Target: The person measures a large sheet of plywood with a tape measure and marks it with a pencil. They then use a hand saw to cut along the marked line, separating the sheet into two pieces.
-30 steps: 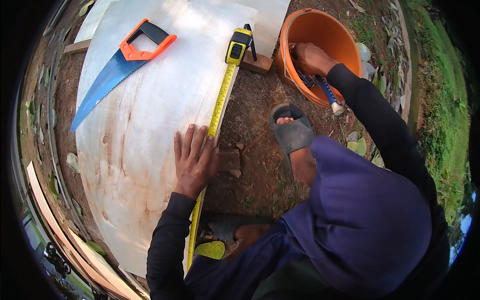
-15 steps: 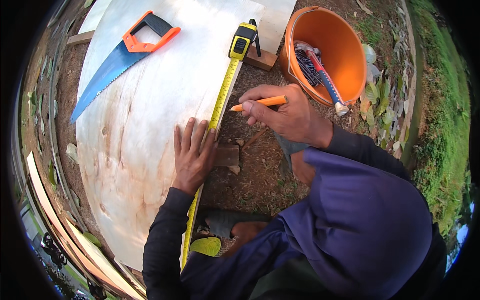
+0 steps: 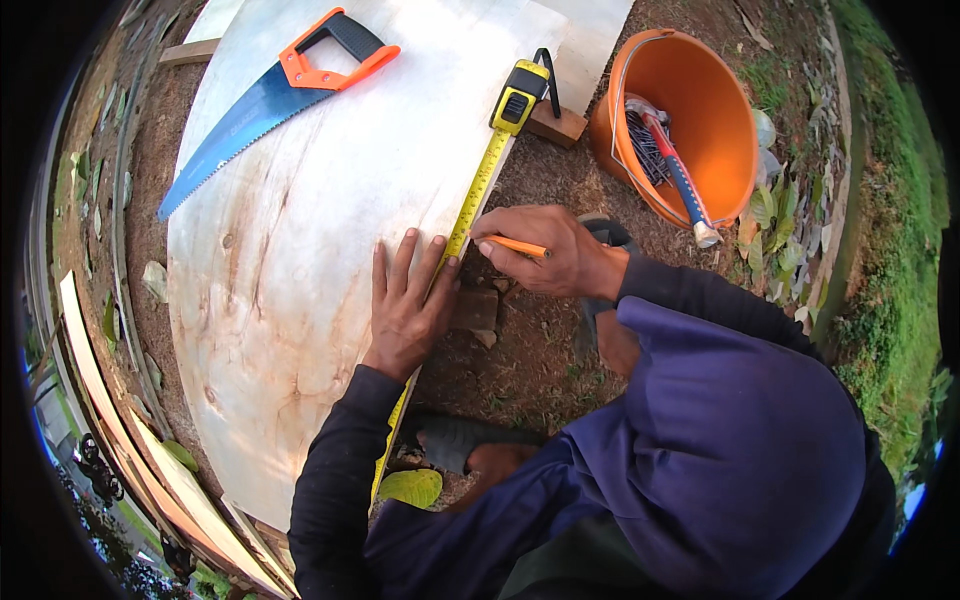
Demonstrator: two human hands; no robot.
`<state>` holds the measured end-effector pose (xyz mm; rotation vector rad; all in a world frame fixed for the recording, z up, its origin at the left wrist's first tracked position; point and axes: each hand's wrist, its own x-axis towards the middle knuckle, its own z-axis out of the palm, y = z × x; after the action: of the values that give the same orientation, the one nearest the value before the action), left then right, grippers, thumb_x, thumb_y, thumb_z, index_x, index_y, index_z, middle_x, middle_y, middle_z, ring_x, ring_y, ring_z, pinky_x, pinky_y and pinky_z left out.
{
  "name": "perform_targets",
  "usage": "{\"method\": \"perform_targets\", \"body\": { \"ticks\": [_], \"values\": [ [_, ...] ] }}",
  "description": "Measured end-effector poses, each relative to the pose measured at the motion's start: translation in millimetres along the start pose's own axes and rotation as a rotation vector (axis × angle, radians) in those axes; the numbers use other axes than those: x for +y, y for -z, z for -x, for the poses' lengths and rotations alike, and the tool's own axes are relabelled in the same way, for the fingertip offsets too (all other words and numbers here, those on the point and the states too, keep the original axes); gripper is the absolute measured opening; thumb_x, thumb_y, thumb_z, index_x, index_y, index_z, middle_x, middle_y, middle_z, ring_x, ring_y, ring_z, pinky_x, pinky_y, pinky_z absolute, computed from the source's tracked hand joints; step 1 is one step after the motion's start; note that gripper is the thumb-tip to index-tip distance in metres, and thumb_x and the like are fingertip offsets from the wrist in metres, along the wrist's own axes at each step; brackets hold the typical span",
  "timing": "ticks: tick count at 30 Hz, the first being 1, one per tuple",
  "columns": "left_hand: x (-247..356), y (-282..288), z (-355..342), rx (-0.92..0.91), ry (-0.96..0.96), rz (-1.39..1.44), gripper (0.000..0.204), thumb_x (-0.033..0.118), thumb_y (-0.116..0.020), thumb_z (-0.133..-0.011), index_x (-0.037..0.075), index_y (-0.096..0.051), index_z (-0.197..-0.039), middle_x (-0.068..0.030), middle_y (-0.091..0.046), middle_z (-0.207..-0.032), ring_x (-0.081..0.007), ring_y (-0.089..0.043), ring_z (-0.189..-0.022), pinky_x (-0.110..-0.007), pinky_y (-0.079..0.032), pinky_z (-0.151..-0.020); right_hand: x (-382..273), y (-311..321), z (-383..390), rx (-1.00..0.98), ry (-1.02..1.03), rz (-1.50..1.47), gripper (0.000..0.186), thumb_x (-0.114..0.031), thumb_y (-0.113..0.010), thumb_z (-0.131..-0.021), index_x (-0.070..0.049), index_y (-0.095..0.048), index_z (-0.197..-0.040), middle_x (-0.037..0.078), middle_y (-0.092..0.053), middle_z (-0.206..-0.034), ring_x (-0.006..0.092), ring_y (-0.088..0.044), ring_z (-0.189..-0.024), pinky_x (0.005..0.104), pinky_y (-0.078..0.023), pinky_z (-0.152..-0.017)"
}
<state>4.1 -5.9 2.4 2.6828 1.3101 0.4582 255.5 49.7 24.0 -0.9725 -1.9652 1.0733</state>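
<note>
My left hand [image 3: 409, 300] lies flat on a pale plywood sheet [image 3: 290, 260], fingers apart. Its edge and forefinger touch the yellow blade of a tape measure [image 3: 480, 180], which is pulled out along the sheet's right edge. The tape's yellow and black case [image 3: 520, 97] rests near the far end. Between the fingers of my right hand [image 3: 570, 252] is an orange pencil [image 3: 522, 246]. This hand is at the sheet's edge just beyond my left fingertips, with the pencil's tip close to the tape; whether it touches the wood I cannot tell.
A handsaw [image 3: 270, 108] with an orange and black handle lies on the sheet's far left. An orange bucket [image 3: 722, 125] at the far right holds nails [image 3: 648, 150] and a hammer [image 3: 683, 180]. Wood blocks [image 3: 556, 124] sit under the sheet. Planks [image 3: 110, 375] lie at left.
My right hand has come nearer and to the left, bringing the pencil from beside the sheet to its edge at the tape. My left hand stays pressed on the sheet. The whole view has shifted slightly.
</note>
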Motion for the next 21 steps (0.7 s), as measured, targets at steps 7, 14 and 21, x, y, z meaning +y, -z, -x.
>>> {"method": "perform_targets", "body": {
  "ticks": [7,14,21],
  "values": [
    [0,0,1,-0.001,0.005,-0.01,0.037,0.017,-0.076,-0.09,0.01,-0.072,-0.126,-0.0069,-0.059,-0.151,-0.0355,-0.05,-0.144,-0.068,-0.03,-0.12,19,1,-12,-0.003,0.345,0.393,0.03,-0.013,-0.074,-0.088,-0.013,-0.07,-0.118,0.007,-0.073,-0.121,0.0294,-0.068,-0.118,0.0436,-0.055,-0.088],
    [1,-1,1,-0.025,0.001,-0.022,0.038,0.015,-0.077,-0.089,0.01,-0.072,-0.127,-0.0061,-0.059,-0.151,-0.0351,-0.049,-0.145,-0.068,-0.029,-0.12,38,6,-27,-0.045,0.396,0.436,0.017,-0.009,-0.063,-0.09,-0.012,-0.067,-0.106,0.005,-0.066,-0.098,0.0283,-0.066,-0.109,0.0428,-0.052,-0.088],
    [2,0,-1,-0.031,-0.012,-0.029,0.04,0.013,-0.077,-0.088,0.009,-0.072,-0.127,-0.0063,-0.06,-0.15,-0.0349,-0.049,-0.145,-0.068,-0.029,-0.121,39,11,-35,-0.075,0.329,0.343,0.011,-0.008,-0.062,-0.09,-0.009,-0.066,-0.1,0.008,-0.066,-0.092,0.0288,-0.066,-0.102,0.0421,-0.054,-0.085]
  ]
}}
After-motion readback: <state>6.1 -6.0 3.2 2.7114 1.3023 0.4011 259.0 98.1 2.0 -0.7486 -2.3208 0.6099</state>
